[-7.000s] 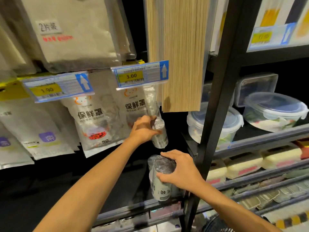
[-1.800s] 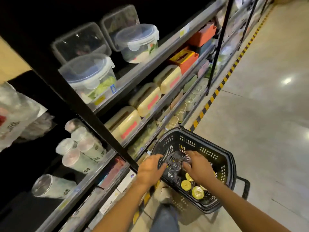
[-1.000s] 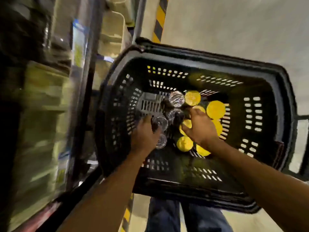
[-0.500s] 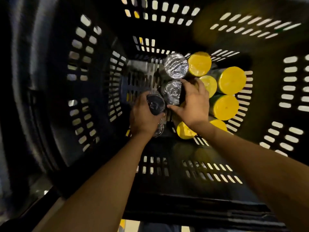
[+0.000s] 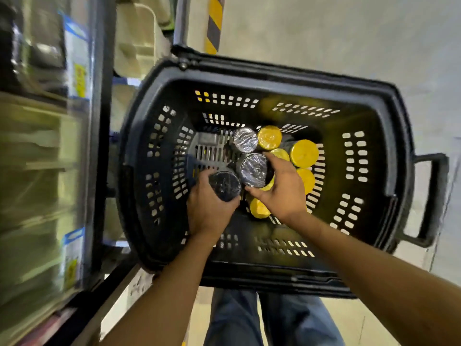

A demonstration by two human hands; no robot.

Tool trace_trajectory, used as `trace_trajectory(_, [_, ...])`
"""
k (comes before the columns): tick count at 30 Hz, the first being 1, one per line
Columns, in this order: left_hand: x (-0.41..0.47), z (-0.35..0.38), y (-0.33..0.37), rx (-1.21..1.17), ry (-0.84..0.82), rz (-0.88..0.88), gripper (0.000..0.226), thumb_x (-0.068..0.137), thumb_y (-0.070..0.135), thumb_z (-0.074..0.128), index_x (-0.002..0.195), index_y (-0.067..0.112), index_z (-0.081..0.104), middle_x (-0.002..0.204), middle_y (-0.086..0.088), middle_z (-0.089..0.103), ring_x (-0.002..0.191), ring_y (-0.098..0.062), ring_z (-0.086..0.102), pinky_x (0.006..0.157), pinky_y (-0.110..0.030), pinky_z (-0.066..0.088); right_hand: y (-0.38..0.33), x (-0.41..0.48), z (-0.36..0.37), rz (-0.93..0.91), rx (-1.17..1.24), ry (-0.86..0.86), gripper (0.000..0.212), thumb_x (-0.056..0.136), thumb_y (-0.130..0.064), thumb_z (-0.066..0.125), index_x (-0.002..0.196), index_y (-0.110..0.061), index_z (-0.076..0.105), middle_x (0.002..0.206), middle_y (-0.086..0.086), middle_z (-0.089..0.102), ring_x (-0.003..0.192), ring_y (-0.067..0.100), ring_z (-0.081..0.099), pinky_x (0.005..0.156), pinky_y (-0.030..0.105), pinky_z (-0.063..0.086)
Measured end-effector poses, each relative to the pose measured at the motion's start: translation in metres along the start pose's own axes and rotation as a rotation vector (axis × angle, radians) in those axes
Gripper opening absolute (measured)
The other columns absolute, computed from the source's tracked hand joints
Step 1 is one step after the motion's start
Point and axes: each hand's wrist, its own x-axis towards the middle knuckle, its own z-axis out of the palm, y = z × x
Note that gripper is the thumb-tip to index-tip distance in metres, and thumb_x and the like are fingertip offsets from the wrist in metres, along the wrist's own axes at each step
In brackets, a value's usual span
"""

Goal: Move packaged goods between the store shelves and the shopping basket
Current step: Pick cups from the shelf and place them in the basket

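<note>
I look straight down into a black slotted shopping basket (image 5: 389,136) on the floor. My left hand (image 5: 210,213) grips a clear-wrapped cylindrical pack (image 5: 224,186), its dark round end facing up. My right hand (image 5: 282,193) grips a second wrapped cylinder (image 5: 254,169) with a shiny plastic end. A third wrapped cylinder (image 5: 245,140) stands upright on the basket floor just beyond. Several yellow-lidded cans (image 5: 304,153) are clustered to the right of my right hand, some partly hidden under it.
Store shelving (image 5: 74,146) with a dark upright post and blurred price tags runs down the left side, close to the basket. The basket's handle (image 5: 434,196) sticks out on the right. Pale floor with a yellow-black stripe (image 5: 214,23) lies beyond. My jeans-clad legs (image 5: 269,320) are below.
The view has pulled back from deep inside the basket, whose whole rim shows now. Both hands are higher, each still gripping a wrapped cylinder.
</note>
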Motion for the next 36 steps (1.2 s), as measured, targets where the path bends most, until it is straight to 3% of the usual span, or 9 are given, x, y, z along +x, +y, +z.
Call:
trace_trajectory(3, [-0.032,-0.035,0.022,-0.003,0.016,0.033,0.071,0.062,0.029,0.086,0.124,0.022,0.052,0.118,-0.004,0.061,0.110,-0.023,0.055,0.087,-0.028,0.043,-0.027,-0.020,-0.038,-0.046,0.052,0.001,0.078,0.065,-0.029,0.084,0.133,-0.013,0.048,0.127,0.005,0.058,0.116,0.022,0.055,0.095,0.031,0.044])
trace_trajectory(8, [-0.089,-0.099,0.058,-0.006,0.037,0.114,0.076,0.067,0.032,0.082,0.134,0.023,0.048,0.133,0.000,0.048,0.121,-0.018,0.047,0.098,-0.027,0.038,-0.078,-0.056,-0.110,-0.117,0.071,-0.027,0.078,0.064,-0.032,0.085,0.133,-0.018,0.049,0.119,0.000,0.063,0.109,0.019,0.060,0.091,0.038,0.050])
trace_trajectory(12, [-0.137,-0.145,0.083,-0.029,0.146,0.182,0.081,0.066,0.039,0.081,0.137,0.020,0.047,0.132,-0.004,0.052,0.121,-0.022,0.050,0.099,-0.026,0.035,-0.117,-0.089,-0.165,-0.233,0.041,0.008,0.079,0.064,-0.031,0.085,0.132,-0.013,0.051,0.121,0.003,0.062,0.111,0.020,0.058,0.093,0.023,0.041])
trace_trajectory(14, [-0.161,-0.167,0.098,-0.020,0.168,0.174,0.084,0.066,0.042,0.081,0.138,0.020,0.044,0.135,-0.003,0.053,0.123,-0.022,0.048,0.101,-0.029,0.035,-0.138,-0.105,-0.192,-0.276,0.035,0.009,0.079,0.065,-0.035,0.084,0.133,-0.013,0.050,0.125,0.003,0.060,0.116,0.020,0.056,0.096,0.025,0.039])
trace_trajectory(18, [-0.213,-0.204,0.121,-0.055,0.264,0.222,0.077,0.063,0.041,0.082,0.131,0.019,0.052,0.128,-0.003,0.059,0.117,-0.021,0.054,0.099,-0.031,0.042,-0.172,-0.135,-0.244,-0.393,0.030,-0.039,0.082,0.064,-0.041,0.083,0.135,-0.016,0.049,0.129,0.000,0.057,0.120,0.016,0.052,0.099,0.026,0.039])
trace_trajectory(23, [-0.290,-0.237,0.141,-0.086,0.416,0.265,0.063,0.065,0.044,0.081,0.121,0.023,0.061,0.114,-0.002,0.064,0.108,-0.019,0.060,0.092,-0.029,0.046,-0.203,-0.182,-0.302,-0.626,0.073,-0.092,0.068,0.063,-0.040,0.084,0.123,-0.019,0.059,0.112,-0.006,0.064,0.102,0.010,0.058,0.091,0.025,0.047])
trace_trajectory(31, [-0.442,-0.272,0.135,-0.219,0.689,0.246,0.057,0.062,0.048,0.072,0.114,0.027,0.066,0.101,0.016,0.062,0.088,0.001,0.057,0.081,-0.022,0.048,-0.239,-0.257,-0.343,-0.894,0.074,-0.230,0.056,0.057,-0.056,0.081,0.106,-0.036,0.062,0.096,-0.019,0.063,0.090,-0.002,0.061,0.081,0.020,0.051])
trace_trajectory(34, [-0.492,-0.281,0.115,-0.198,0.775,0.175,0.059,0.064,0.045,0.074,0.120,0.031,0.061,0.102,0.015,0.061,0.094,-0.003,0.059,0.079,-0.016,0.045,-0.258,-0.288,-0.339,-0.995,0.082,-0.279,0.075,0.051,-0.073,0.073,0.112,-0.031,0.063,0.105,-0.015,0.066,0.096,-0.001,0.061,0.086,0.025,0.053])
trace_trajectory(36, [-0.521,-0.287,0.099,-0.213,0.829,0.117,0.070,0.062,0.049,0.073,0.126,0.025,0.059,0.110,0.009,0.061,0.102,-0.009,0.059,0.087,-0.023,0.048,-0.273,-0.312,-0.334,-1.054,0.089,-0.325,0.065,0.052,-0.067,0.076,0.105,-0.034,0.063,0.102,-0.013,0.067,0.094,0.000,0.062,0.085,0.027,0.054])
